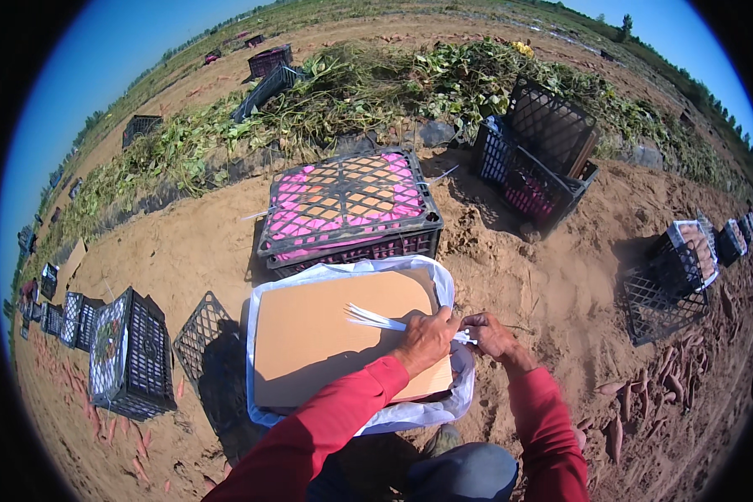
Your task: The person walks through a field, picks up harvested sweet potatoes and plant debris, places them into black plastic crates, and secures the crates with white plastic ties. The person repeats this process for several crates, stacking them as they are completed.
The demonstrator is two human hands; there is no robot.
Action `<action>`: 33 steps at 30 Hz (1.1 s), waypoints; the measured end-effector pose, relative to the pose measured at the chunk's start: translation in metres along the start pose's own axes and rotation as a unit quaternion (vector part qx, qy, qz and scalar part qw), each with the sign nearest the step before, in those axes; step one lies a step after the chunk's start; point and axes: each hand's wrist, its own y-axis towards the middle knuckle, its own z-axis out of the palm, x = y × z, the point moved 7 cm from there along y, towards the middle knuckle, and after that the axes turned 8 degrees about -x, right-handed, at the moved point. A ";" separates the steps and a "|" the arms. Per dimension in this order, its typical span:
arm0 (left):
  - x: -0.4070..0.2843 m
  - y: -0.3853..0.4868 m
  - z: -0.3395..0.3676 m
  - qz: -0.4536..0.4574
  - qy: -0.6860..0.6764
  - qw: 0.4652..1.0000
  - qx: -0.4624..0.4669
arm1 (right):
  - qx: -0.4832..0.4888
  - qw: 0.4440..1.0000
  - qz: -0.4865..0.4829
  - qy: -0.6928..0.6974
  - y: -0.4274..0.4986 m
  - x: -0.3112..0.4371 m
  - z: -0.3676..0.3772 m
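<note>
My left hand [428, 339] is closed around a bundle of white plastic cable ties [373, 319], whose thin tails fan out to the left. At the heads of the ties, the fingers of my right hand [488, 334] pinch; whether they grip a single tie cannot be told. Both hands are over the right edge of a crate with a white liner [351, 268]. A brown cardboard sheet [326, 332] lies on top inside the liner, and my arms shade its lower part. Directly beyond stands a lidded black plastic crate [351, 201] with pink lining, white ties sticking out at its sides.
A black lattice lid [204, 326] leans left of the lined crate, near a filled crate [144, 354]. An opened crate [533, 182] stands at the upper right. Sweet potatoes [615, 433] lie on the soil at right. Cut vines [376, 81] run across behind.
</note>
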 end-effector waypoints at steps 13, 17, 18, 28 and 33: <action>0.048 -0.013 -0.020 -0.081 -0.114 0.989 0.051 | 0.061 0.991 -0.016 0.117 -0.050 0.079 0.042; 0.059 -0.010 -0.078 -0.139 -0.099 0.985 -0.036 | 0.020 0.998 -0.018 0.050 -0.051 0.102 0.035; 0.070 -0.015 -0.098 -0.161 -0.047 0.985 -0.050 | 0.012 1.000 -0.013 0.009 -0.049 0.105 0.032; 0.223 -0.231 -0.224 -0.450 0.254 0.856 -0.005 | -0.028 0.980 -0.087 -0.178 -0.058 0.132 0.044; 0.252 -0.299 -0.192 -0.467 0.013 0.879 -0.093 | 0.008 0.988 -0.069 -0.135 -0.048 0.135 0.069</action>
